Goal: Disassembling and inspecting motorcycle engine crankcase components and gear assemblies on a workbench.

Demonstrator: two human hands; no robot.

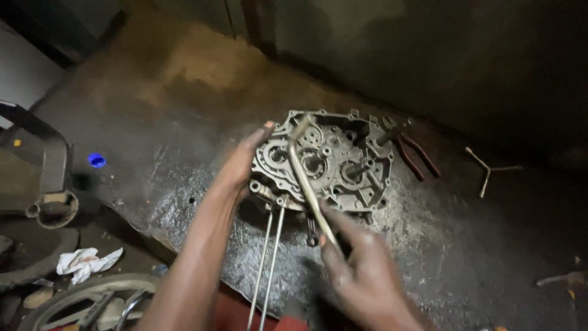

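Observation:
A grey metal engine case half (327, 162) lies flat on a dark oily floor slab, its inside with gears and shafts facing up. My left hand (242, 165) rests on its left edge, fingers curled over the rim. My right hand (361, 273) grips a long bent metal rod (306, 178) whose far end reaches over the top of the case. Two long thin studs (269, 263) stick out from the case toward me.
Red-handled pliers (411, 153) lie just right of the case. A three-armed wrench (487, 168) sits farther right. A blue cap (96, 160), a white rag (86, 262) and a wheel rim (92, 300) are at the left.

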